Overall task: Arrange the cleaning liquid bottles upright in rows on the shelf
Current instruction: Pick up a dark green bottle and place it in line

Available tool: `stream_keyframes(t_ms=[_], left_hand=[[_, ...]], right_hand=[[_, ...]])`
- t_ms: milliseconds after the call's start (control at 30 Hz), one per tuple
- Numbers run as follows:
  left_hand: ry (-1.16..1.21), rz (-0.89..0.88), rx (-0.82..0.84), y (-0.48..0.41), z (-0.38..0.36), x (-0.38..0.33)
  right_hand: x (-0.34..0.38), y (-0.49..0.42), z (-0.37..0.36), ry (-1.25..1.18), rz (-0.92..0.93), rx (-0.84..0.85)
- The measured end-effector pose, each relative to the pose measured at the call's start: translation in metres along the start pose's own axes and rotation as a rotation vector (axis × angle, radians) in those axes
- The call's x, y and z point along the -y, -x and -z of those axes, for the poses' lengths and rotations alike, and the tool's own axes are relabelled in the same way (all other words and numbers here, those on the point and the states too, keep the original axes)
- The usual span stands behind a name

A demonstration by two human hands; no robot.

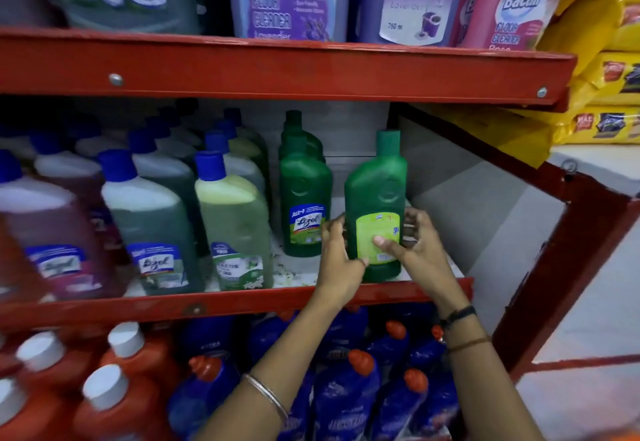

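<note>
Matt green plastic bottle (377, 198) with glossy paper label (378, 238); red painted metal shelf (242, 302), slightly scuffed.

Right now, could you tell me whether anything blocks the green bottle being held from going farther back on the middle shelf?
Nothing visible does. Both hands, left hand and right hand, grip the green bottle near the shelf front; the space behind it looks bare.

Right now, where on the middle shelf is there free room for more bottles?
Free: the bare shelf right of the held green bottle, up to the red frame, and behind that bottle. Crowded: everything left of the green row, packed with blue-capped bottles.
</note>
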State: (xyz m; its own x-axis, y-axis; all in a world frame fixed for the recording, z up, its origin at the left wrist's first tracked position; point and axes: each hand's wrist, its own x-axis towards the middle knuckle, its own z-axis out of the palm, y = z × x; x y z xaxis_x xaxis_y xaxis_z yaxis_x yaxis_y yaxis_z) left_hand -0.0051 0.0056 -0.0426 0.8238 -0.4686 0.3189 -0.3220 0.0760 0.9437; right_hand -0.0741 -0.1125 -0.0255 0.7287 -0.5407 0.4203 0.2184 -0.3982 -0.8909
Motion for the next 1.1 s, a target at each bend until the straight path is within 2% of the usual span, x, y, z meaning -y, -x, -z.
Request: stream_keyframes(t_ms=[200,300,433,567,767,967,1033,1100], left_hand=[[-0.133,-0.027,-0.137,0.021,0.048,-0.006],[-0.187,-0.016,-0.151,0.029,0.062,-0.004],[-0.258,-0.039,-0.131,0.040,0.064,-0.003],[-0.263,-0.064,-0.221,0.047,0.056,-0.004],[-0.271,-0.072,-0.313,0.048,0.051,-0.004],[-0.270,-0.180,-0.200,0.057,0.042,-0.001],[-0.248,-0.214,-0.171,0.060,0.043,0.003],[-0.236,-0.238,-0.072,0.061,0.045,0.002]], right_hand=[[0.021,0.006,-0.050,0.012,0.040,0.131],[0.014,0.012,-0.065,0.009,0.023,0.171],[0.004,0.022,-0.070,0.010,-0.002,0.111],[0.005,0.028,-0.066,0.114,0.018,0.053],[0.016,0.034,-0.068,-0.085,-0.059,0.095],[0.017,0.023,-0.070,0.026,-0.010,0.129],[0.017,0.021,-0.070,-0.010,-0.008,0.106],[0.017,0.018,-0.068,-0.084,-0.018,0.083]])
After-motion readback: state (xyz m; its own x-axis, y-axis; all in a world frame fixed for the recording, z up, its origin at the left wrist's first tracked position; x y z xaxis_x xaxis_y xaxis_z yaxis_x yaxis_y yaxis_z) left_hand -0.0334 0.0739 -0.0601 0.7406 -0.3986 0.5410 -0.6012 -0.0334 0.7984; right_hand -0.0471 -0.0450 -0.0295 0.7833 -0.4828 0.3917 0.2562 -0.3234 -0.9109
